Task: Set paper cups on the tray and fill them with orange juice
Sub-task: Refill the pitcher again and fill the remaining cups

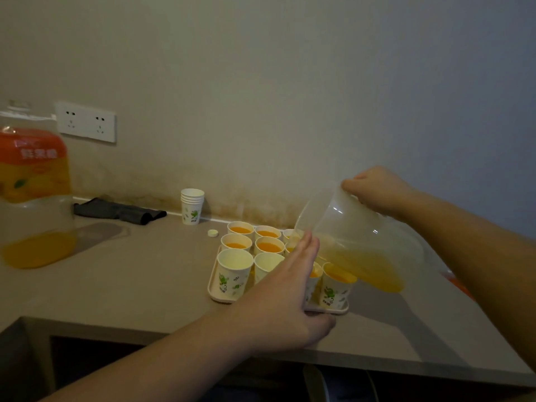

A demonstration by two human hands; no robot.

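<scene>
- Grey desk (145, 280): pink plastic tray (213, 287) holds printed paper cups (234, 268).
- Your right hand (377, 190) grips the tilted clear plastic pitcher (356, 236); your left hand (278, 300) is flat, open, holding nothing.
- Tip further and juice may overshoot the 12 o'clock cups.

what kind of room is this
Probably a plain domestic room or simple lodging, not a fitted kitchen: a bare counter against a stained wall, a double wall socket, and a large juice bottle.

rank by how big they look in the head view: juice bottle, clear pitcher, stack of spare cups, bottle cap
1. juice bottle and clear pitcher: look alike, and the bottle sits nearer the camera, so unranked
2. stack of spare cups
3. bottle cap
</scene>
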